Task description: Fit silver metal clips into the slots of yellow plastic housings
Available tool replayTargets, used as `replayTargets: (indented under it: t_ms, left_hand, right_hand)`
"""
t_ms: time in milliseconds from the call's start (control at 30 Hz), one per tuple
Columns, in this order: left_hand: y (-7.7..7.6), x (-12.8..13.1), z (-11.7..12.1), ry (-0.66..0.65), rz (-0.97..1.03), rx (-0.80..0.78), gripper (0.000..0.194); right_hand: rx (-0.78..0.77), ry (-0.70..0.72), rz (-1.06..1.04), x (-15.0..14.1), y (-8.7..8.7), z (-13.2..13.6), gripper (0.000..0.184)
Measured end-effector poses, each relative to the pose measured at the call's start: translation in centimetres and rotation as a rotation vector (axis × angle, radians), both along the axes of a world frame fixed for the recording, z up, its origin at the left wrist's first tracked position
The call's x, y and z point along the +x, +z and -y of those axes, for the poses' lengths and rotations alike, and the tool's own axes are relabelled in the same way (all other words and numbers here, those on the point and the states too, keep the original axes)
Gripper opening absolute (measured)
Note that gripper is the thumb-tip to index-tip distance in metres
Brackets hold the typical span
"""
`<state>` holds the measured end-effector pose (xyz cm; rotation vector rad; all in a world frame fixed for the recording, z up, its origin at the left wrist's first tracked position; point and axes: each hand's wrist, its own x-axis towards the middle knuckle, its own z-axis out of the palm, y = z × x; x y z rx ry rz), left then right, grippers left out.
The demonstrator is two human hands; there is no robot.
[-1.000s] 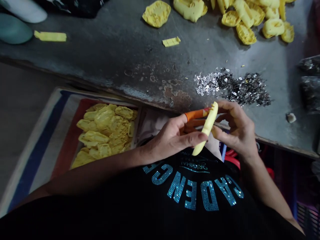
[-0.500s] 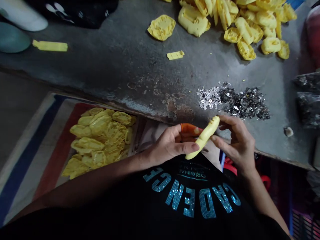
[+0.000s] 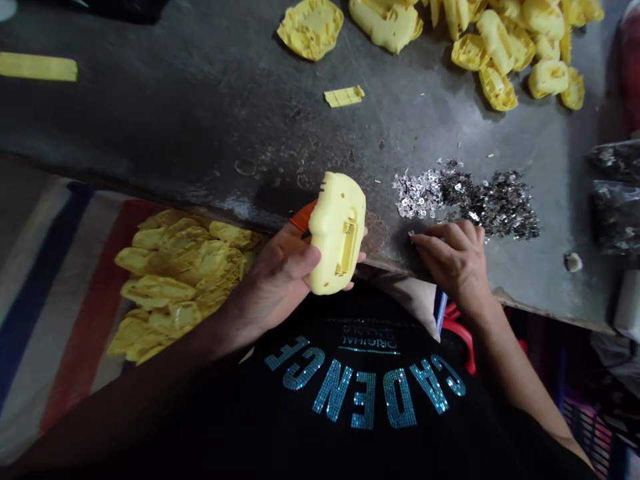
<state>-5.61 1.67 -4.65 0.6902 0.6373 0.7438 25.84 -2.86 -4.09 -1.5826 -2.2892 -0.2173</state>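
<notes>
My left hand [image 3: 287, 267] grips a yellow plastic housing half [image 3: 333, 233], held up off the table's front edge. Its outer face is turned up, showing a rectangular battery compartment and small holes. An orange cover wraps one finger of this hand, partly hidden behind the housing. To the right, my right hand [image 3: 453, 257] is at the table edge, thumb and forefinger pinched on a tiny shiny metal piece [image 3: 411, 234]. Just beyond that hand spreads a pile of small metal contact pieces [image 3: 465, 197].
Yellow housing parts [image 3: 500, 47] are heaped at the back right of the grey table [image 3: 200, 100]. Yellow strips [image 3: 344, 97] lie on the tabletop. More yellow housings [image 3: 175, 280] fill a container below, at left. Bags of dark metal parts [image 3: 617, 217] sit at the right edge.
My right hand has let go of the housing and moved to the metal pile, pinching a small piece. My left hand has shifted left and turned the housing's outer face up.
</notes>
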Motion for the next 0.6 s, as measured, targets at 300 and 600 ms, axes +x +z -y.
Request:
replayTargets:
  t_ms: [300,600]
  left_hand:
    - [0.4,1.6,0.6,0.004,-0.011,0.046,0.073]
    - [0.8,1.9,1.5,-0.023,0.023,0.012,0.074]
  right_hand:
    - [-0.013,-0.147,-0.144,0.4,0.2,1.6,0.008]
    - [-0.156,-0.094,-0.063,0.4,-0.4,-0.6,0.014]
